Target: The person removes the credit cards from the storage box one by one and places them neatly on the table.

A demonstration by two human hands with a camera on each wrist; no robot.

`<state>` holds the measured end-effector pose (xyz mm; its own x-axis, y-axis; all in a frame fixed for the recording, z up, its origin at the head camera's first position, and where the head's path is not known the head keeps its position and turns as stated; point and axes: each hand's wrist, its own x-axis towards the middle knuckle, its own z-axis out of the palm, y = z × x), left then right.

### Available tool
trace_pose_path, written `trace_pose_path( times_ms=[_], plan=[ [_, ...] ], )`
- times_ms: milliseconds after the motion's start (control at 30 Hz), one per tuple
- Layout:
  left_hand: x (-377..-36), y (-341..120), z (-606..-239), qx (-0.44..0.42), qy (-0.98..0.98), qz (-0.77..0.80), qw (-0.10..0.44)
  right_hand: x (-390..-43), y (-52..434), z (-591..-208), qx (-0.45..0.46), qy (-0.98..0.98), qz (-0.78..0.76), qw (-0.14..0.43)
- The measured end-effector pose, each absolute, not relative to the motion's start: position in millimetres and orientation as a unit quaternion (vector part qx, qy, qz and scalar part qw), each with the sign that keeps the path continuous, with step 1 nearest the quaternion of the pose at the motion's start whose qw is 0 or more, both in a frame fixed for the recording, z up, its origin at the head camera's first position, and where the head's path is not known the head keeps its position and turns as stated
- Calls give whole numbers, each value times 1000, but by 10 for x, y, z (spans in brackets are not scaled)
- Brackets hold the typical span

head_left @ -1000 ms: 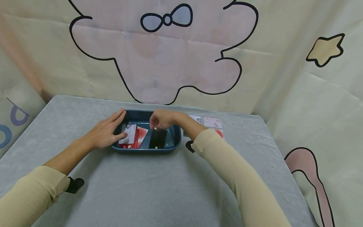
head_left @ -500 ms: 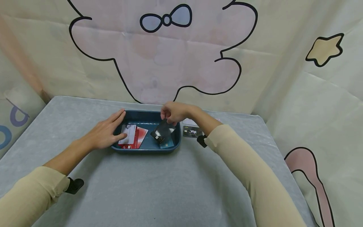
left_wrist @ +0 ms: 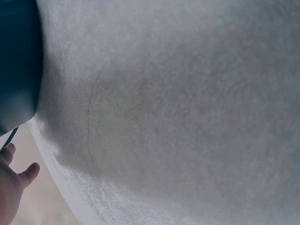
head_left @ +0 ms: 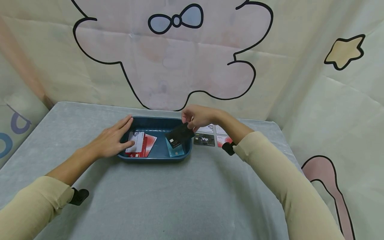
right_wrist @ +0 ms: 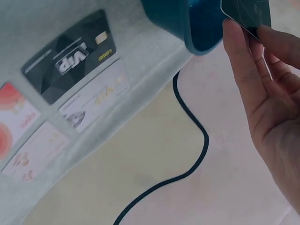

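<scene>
Between thumb and fingers, my right hand (head_left: 200, 116) pinches a black card (head_left: 180, 135) lettered VIP, held tilted over the right end of a dark blue tray (head_left: 151, 159). In the right wrist view that card (right_wrist: 248, 11) shows at the fingertips. Under it in the tray lies a blue card (head_left: 175, 151). My left hand (head_left: 113, 139) rests along the tray's left rim with fingers extended, its thumb reaching over the edge. Beside the thumb, inside the tray, a white card (head_left: 136, 141) overlaps a red card (head_left: 143, 151) and one with a red pattern (head_left: 151, 143).
Right of the tray, several cards lie in two rows on the grey cloth (head_left: 168, 200): a dark VIP card (right_wrist: 70, 56), a white VIP card (right_wrist: 96, 96), a red-circled card (right_wrist: 16, 115) and a pale pink one (right_wrist: 35, 152). A printed curtain (head_left: 168, 73) hangs behind the table.
My right hand has lifted the black card from the tray's floor and moved it rightward, turning it to a slant. The blue card beneath shows more fully. My left hand has stayed put.
</scene>
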<state>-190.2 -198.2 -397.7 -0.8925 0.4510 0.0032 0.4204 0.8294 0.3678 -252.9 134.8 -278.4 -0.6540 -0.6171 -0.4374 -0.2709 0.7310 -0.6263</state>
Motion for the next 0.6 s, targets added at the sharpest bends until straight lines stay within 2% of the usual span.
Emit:
trace_pose_path(
  times_ms=[400, 600],
  plan=[
    [-1912, -1982, -3987, 223, 957, 180, 48, -2506, 1755, -2700, -229, 880, -265, 321],
    [-1917, -1979, -3996, 222, 957, 182, 45, -2519, 1988, -2700, -216, 866, -283, 351]
  ],
)
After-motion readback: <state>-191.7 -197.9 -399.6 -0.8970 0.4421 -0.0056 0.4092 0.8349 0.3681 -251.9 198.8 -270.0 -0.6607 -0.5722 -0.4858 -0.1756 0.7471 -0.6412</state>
